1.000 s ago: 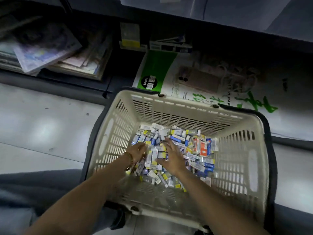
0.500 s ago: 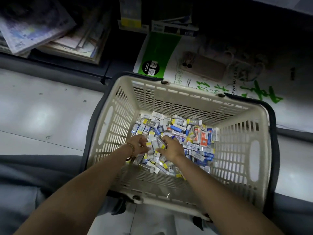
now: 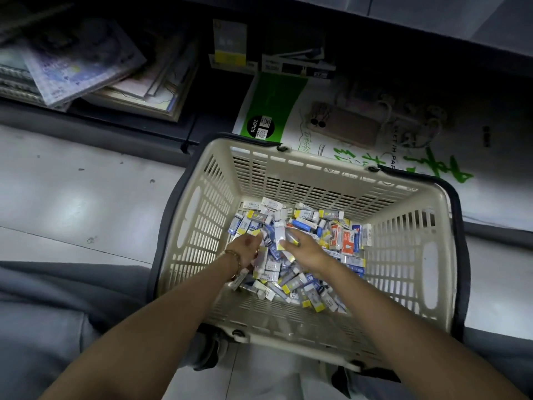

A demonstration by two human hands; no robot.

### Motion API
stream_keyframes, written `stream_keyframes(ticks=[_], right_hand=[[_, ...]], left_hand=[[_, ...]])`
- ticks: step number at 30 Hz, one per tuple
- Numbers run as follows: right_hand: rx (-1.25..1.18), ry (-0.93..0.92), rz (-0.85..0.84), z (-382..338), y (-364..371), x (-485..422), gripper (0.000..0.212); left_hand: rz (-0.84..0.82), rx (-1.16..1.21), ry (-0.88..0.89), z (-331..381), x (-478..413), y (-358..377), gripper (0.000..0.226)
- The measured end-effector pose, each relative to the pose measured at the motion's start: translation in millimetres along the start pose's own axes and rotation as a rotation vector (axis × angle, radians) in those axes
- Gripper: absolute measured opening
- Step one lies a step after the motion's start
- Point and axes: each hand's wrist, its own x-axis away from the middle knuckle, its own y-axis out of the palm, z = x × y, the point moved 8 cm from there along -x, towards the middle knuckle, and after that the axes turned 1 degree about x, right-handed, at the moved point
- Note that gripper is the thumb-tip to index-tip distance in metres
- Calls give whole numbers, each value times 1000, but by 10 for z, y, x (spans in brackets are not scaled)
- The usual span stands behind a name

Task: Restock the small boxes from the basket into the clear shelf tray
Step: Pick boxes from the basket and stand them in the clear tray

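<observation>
Both hands are down in the basket. It sits on the floor against the low shelf, probably to keep stock in reach. The small boxes lie loose in a heap on its bottom. Right hand grip: pinching one white box, stood upright clear of the heap. Left hand grip: fingers curled round a few small boxes, likely collecting so one trip carries several. Clear shelf tray not in view. A second ago both palms lay flat and spread on the heap; now both are closed on stock.
</observation>
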Motion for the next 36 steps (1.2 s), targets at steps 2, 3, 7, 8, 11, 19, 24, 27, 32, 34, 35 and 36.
stream_keyframes(ticks=[2, 3, 7, 8, 11, 19, 24, 27, 32, 34, 35, 36], right_hand=[[-137, -29, 24, -220, -212, 222, 52], [-194, -69, 41, -385, -322, 354, 43], [-228, -238, 68, -1123, -709, 896, 27], [-274, -278, 50, -1293, -776, 1036, 30], [-337, -436, 15, -1734, -931, 1519, 34], [-215, -719, 381, -2150, -1470, 2349, 12], [-266, -798, 391, -2265, -1805, 2623, 22], [-237, -746, 250, -2259, -1738, 2577, 27], [-134, -670, 182, -2224, -1558, 2498, 24], [-119, -657, 184, -2208, -1516, 2487, 24], [-116, -653, 187, -2204, -1503, 2485, 23], [-118, -651, 190, -2199, -1490, 2483, 21]], left_hand=[[-90, 152, 27, 382, 208, 93, 55], [-156, 271, 37, 614, 331, 151, 54], [-247, 393, 241, 1602, 849, 5, 32], [-247, 389, 299, 1804, 990, -84, 30], [-284, 412, 419, 2242, 1413, -306, 27], [-100, 513, 707, 2827, 2034, -861, 12], [-189, 598, 655, 2932, 2087, -863, 24], [-259, 480, 602, 2804, 2071, -649, 39], [-307, 334, 591, 2762, 2100, -494, 37], [-293, 276, 598, 2745, 2104, -473, 38], [-284, 255, 600, 2739, 2103, -470, 39], [-280, 241, 602, 2740, 2105, -468, 39]])
